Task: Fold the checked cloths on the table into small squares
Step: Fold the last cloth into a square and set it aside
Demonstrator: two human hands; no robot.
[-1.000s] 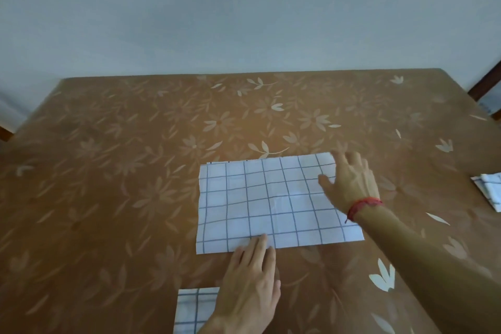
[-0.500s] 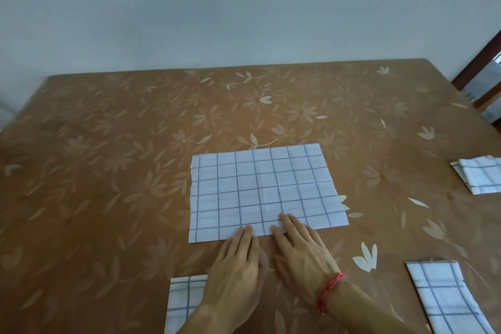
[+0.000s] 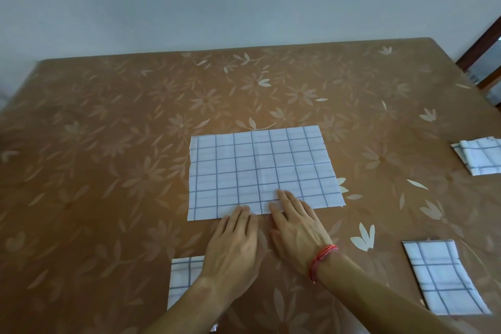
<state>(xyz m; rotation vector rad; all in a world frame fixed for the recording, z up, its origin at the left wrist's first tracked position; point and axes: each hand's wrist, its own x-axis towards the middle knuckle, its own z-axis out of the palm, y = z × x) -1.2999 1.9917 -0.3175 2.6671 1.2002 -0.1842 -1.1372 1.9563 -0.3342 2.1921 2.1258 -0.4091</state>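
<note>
Head view: the left hand point(image 3: 233, 247) lies flat at lower centre of the frame, fingers straight and close together. Its fingertips just touch the near edge of the cloth point(image 3: 260, 168), and it grasps nothing. The right hand point(image 3: 295, 228), just beside it and wearing a red wristband point(image 3: 322, 257), is also released and flat. Its fingers reach a little further onto the cloth and press the same edge.

The cloth lies in the middle of the frame as a wide rectangle, flat on the brown flowered surface point(image 3: 108, 144), with a faint crease running up its centre. I cannot tell whether it is a single layer or already doubled.

Three more checked pieces lie around it. The lower-left cloth point(image 3: 184, 276) is partly hidden under the left wrist. The lower-right cloth point(image 3: 444, 279) is a narrow rectangle. The right cloth point(image 3: 479, 157), at the frame's right edge, shows stacked layers.

The step in hand looks like smoothing and pinning the near edge between folds, and this rectangle is well short of a small square. The next move probably calls for pinching the two corners of one short side and carrying them across to the other. The check lines can be matched to keep the edges square before the new crease is pressed.
</note>
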